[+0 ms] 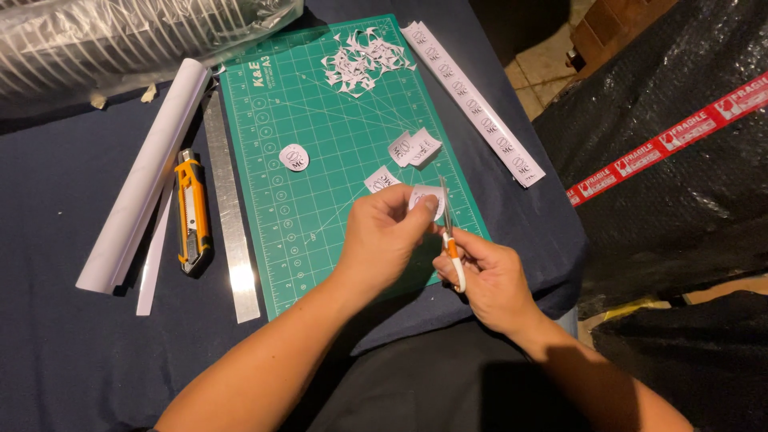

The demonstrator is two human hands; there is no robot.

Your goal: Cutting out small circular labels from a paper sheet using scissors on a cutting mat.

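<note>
Pinching small paper cutout (426, 197) at frame centre, left hand (384, 240) fingers closed on it. Right hand (490, 280) just beside, curled around scissors (450, 236), blades up against cutout. Both above lower right edge of green cutting mat (320, 144); bare mat to left.

We see a craft or packing workspace: a green gridded cutting mat (320, 160) on a dark-clothed table (64, 336), beside black bubble-wrapped parcels (664, 184).

Dark-clothed table (56, 208) — cutting mat (336, 160), ruler (228, 216), knife (192, 212).
</note>
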